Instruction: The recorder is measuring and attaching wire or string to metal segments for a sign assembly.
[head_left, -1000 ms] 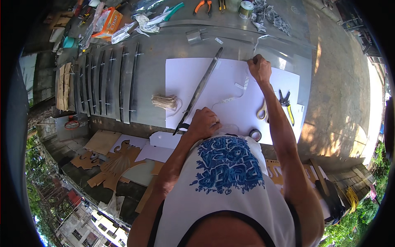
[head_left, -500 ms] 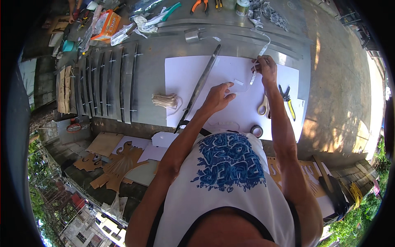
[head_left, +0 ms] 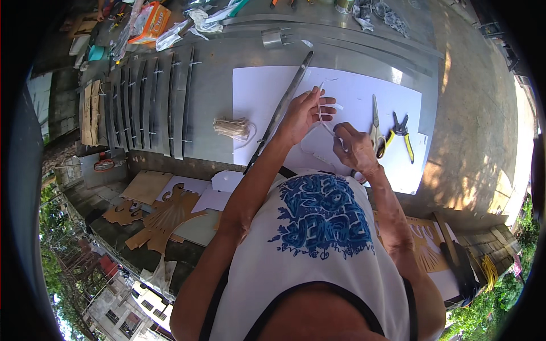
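A thin white strip with fine wires at its tip runs between my hands above a white sheet. My left hand pinches its upper end between thumb and forefinger, the other fingers spread. Lower and to the right, the curled fingers of my right hand close on the strip; part of it is hidden there. A loose length droops over the sheet below. Scissors and yellow-handled wire strippers lie right of my right hand. A long dark metal strip passes behind my left wrist.
A bundle of pale cord lies at the sheet's left edge. Several curved metal strips stand in a row farther left. A metal cylinder with prongs, an orange box and grey rags are toward the back.
My right hand has come down from the sheet's upper right, bringing the strip nearer to me. My left hand has moved up slightly and now pinches the strip's wired end.
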